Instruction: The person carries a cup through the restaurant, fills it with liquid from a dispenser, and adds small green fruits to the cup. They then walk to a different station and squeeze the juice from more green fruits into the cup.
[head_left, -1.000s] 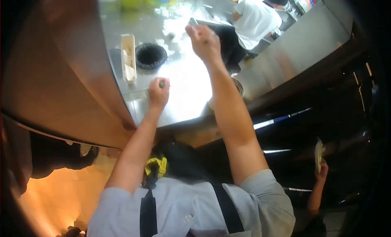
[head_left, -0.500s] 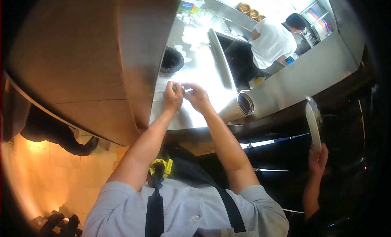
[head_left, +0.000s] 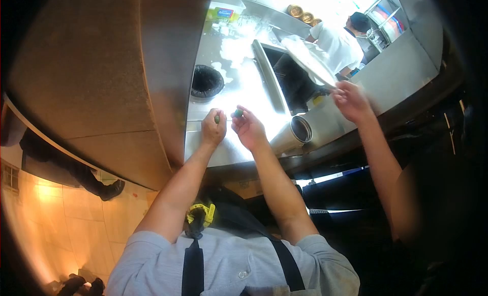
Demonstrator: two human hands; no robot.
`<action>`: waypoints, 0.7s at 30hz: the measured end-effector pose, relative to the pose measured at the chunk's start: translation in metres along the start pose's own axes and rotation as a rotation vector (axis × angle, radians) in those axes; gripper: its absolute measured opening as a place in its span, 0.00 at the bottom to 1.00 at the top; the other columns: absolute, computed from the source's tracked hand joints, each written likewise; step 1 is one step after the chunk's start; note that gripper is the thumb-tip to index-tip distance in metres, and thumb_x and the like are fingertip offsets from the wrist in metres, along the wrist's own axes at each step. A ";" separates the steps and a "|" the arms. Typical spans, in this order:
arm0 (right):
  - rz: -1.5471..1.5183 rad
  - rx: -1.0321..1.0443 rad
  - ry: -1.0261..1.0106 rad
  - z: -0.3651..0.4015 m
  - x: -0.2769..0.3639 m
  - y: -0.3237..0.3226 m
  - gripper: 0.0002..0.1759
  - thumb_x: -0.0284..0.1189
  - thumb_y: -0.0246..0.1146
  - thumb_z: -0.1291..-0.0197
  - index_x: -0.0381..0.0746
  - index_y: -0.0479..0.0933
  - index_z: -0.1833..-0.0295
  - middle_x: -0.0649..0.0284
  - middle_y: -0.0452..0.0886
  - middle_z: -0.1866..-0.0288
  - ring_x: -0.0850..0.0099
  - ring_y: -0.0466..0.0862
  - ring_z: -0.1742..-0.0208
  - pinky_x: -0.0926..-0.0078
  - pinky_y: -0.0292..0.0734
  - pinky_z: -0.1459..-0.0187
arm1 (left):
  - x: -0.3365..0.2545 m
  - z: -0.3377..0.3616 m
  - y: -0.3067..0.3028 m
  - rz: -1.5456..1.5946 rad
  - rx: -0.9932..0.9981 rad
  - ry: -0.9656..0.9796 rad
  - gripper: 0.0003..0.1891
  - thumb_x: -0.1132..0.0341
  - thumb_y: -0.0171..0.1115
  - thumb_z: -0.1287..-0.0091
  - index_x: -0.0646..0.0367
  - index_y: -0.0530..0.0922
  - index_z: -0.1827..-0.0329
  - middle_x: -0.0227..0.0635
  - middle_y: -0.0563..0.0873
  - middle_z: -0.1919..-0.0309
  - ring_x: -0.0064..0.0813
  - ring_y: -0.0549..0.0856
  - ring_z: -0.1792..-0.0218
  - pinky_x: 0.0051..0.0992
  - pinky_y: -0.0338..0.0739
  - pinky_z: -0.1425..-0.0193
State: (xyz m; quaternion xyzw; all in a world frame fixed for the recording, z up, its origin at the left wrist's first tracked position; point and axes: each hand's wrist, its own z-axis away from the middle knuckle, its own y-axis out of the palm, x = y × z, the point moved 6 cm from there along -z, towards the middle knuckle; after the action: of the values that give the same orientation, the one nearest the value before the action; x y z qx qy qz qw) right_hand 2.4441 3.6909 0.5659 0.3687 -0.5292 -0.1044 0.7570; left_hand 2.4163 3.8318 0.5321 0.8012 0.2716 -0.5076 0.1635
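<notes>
While left hand (head_left: pixel 214 129) grips small dark-green oblong object (head_left: pixel 217 119), right hand (head_left: pixel 249 132) pinches small round green piece (head_left: pixel 238 113), both on near side of round black-lined bin (head_left: pixel 219 83); light fingertip hold could let piece slip, roll.

The person's bare left arm (head_left: pixel 178 191) and bare right arm (head_left: pixel 279 186) reach forward, converging toward each other. The bare left hand (head_left: pixel 212 128) is curled into a loose fist, thumb uppermost. Just beside it, apart, the bare right hand (head_left: pixel 249 129) shows its palm, fingers bent and fingertips gathered in a pinch.
</notes>
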 end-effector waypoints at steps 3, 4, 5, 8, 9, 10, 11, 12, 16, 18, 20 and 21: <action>-0.059 -0.015 0.025 0.002 0.002 0.001 0.19 0.29 0.57 0.28 0.34 0.70 0.35 0.57 0.82 0.52 0.71 0.83 0.55 0.70 0.82 0.52 | -0.012 0.000 -0.003 -0.008 0.018 0.003 0.13 0.60 0.58 0.28 0.61 0.81 0.58 0.47 0.87 0.66 0.43 0.87 0.66 0.38 0.80 0.59; -0.044 -0.002 0.010 0.005 0.002 0.004 0.20 0.29 0.57 0.27 0.33 0.70 0.34 0.56 0.82 0.51 0.70 0.83 0.55 0.70 0.82 0.51 | -0.013 0.000 -0.003 -0.010 0.024 -0.007 0.12 0.60 0.58 0.29 0.61 0.81 0.59 0.50 0.87 0.64 0.48 0.87 0.63 0.39 0.80 0.57; -0.028 0.011 -0.005 0.007 0.003 0.007 0.20 0.28 0.56 0.27 0.33 0.69 0.34 0.55 0.82 0.51 0.70 0.83 0.55 0.70 0.82 0.51 | -0.013 -0.001 -0.003 -0.017 0.031 -0.024 0.12 0.60 0.58 0.29 0.61 0.81 0.59 0.50 0.87 0.64 0.49 0.87 0.63 0.40 0.80 0.57; -0.060 0.070 0.021 0.017 0.009 0.020 0.21 0.26 0.56 0.27 0.30 0.67 0.32 0.52 0.80 0.46 0.70 0.83 0.52 0.70 0.82 0.49 | -0.014 0.001 -0.004 -0.031 0.034 -0.053 0.12 0.60 0.58 0.29 0.62 0.81 0.59 0.50 0.86 0.64 0.51 0.86 0.62 0.41 0.80 0.56; -0.081 0.106 0.031 0.020 0.011 0.023 0.22 0.25 0.56 0.27 0.30 0.66 0.31 0.52 0.80 0.45 0.69 0.82 0.52 0.70 0.82 0.48 | -0.015 0.002 -0.004 -0.032 0.027 -0.048 0.12 0.60 0.58 0.29 0.62 0.81 0.59 0.50 0.86 0.65 0.51 0.86 0.62 0.41 0.79 0.56; -0.102 0.143 0.039 0.022 0.013 0.025 0.22 0.24 0.56 0.28 0.30 0.66 0.31 0.51 0.80 0.44 0.69 0.82 0.51 0.70 0.82 0.48 | -0.015 0.002 -0.004 -0.032 0.020 -0.042 0.12 0.60 0.58 0.29 0.62 0.81 0.60 0.50 0.86 0.65 0.52 0.86 0.62 0.42 0.79 0.56; -0.123 0.179 0.048 0.024 0.014 0.028 0.23 0.23 0.56 0.28 0.30 0.65 0.30 0.51 0.79 0.43 0.69 0.82 0.50 0.70 0.81 0.47 | -0.015 0.002 -0.004 -0.036 0.023 -0.035 0.12 0.60 0.58 0.29 0.62 0.81 0.59 0.49 0.87 0.65 0.49 0.86 0.62 0.40 0.79 0.56; -0.111 0.184 0.037 0.025 0.017 0.029 0.23 0.23 0.56 0.28 0.30 0.65 0.30 0.51 0.79 0.43 0.68 0.82 0.50 0.69 0.81 0.47 | -0.014 0.001 -0.003 -0.040 0.025 -0.028 0.12 0.60 0.59 0.29 0.62 0.81 0.59 0.48 0.87 0.65 0.46 0.87 0.62 0.38 0.80 0.56; -0.058 0.204 0.008 0.031 0.026 0.034 0.24 0.22 0.56 0.29 0.30 0.67 0.29 0.52 0.79 0.42 0.67 0.82 0.49 0.69 0.81 0.47 | -0.009 0.002 0.001 -0.071 0.036 -0.031 0.11 0.61 0.60 0.29 0.62 0.81 0.58 0.48 0.87 0.65 0.44 0.87 0.63 0.37 0.80 0.56; -0.026 0.221 -0.011 0.035 0.031 0.037 0.24 0.22 0.57 0.30 0.31 0.68 0.30 0.52 0.80 0.42 0.67 0.82 0.49 0.69 0.81 0.47 | -0.009 0.003 0.001 -0.064 0.022 0.009 0.10 0.62 0.61 0.29 0.62 0.81 0.59 0.48 0.87 0.65 0.45 0.87 0.63 0.37 0.80 0.56; 0.011 0.239 -0.035 0.037 0.035 0.040 0.24 0.23 0.59 0.30 0.32 0.70 0.30 0.53 0.80 0.43 0.67 0.82 0.49 0.69 0.81 0.48 | -0.007 0.004 0.002 -0.076 0.010 0.039 0.09 0.64 0.61 0.30 0.61 0.80 0.59 0.48 0.87 0.65 0.45 0.87 0.63 0.37 0.80 0.56; 0.029 0.235 -0.034 0.039 0.037 0.042 0.24 0.23 0.60 0.31 0.32 0.71 0.31 0.53 0.81 0.43 0.67 0.82 0.49 0.70 0.81 0.48 | -0.006 0.004 0.002 -0.090 0.003 0.050 0.09 0.64 0.61 0.30 0.61 0.80 0.59 0.47 0.86 0.65 0.46 0.87 0.63 0.37 0.80 0.56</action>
State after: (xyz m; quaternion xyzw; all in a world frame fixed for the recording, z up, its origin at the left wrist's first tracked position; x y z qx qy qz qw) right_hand 2.4155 3.6831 0.6275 0.4454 -0.5558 -0.0372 0.7010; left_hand 2.4129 3.8262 0.5356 0.8010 0.3106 -0.4944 0.1325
